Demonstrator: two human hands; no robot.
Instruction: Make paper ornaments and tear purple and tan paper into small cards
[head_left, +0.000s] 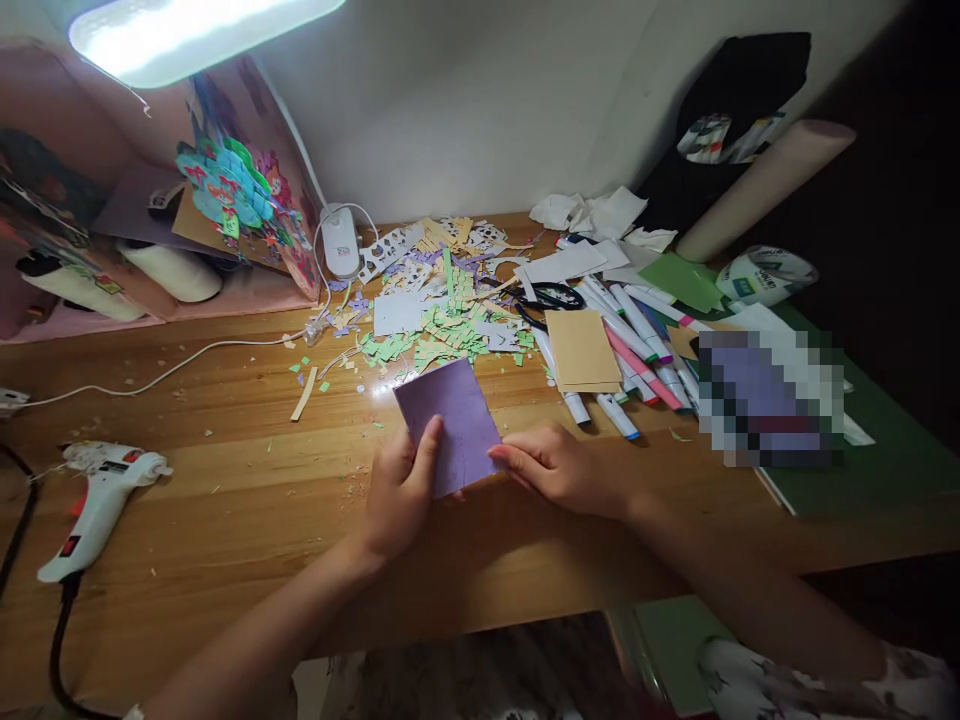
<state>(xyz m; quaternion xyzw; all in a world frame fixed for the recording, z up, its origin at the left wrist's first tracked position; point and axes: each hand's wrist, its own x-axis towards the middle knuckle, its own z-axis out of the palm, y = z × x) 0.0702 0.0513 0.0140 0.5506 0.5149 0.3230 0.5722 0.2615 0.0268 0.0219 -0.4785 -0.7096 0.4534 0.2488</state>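
A purple sheet of card [457, 410] is held up over the front part of the wooden desk, tilted a little. My left hand [401, 490] grips its left and lower side, thumb lying on the face and fingers hidden behind. With thumb and fingers pinched together, my right hand [551, 465] holds the card at its lower right edge. Just behind the card lies a heap of cut paper scraps [457, 300] in green, yellow, purple and white. To the right of the card, tan cards [583, 350] rest on several marker pens [634, 330].
A white hot glue gun [105, 500] lies at the left with its cable. Black-handled scissors [559, 296] sit among the scraps. A white power strip [341, 242] stands by the wall. Further right are a tape roll [769, 275] and a green board [885, 450]. A lamp [202, 35] hangs above.
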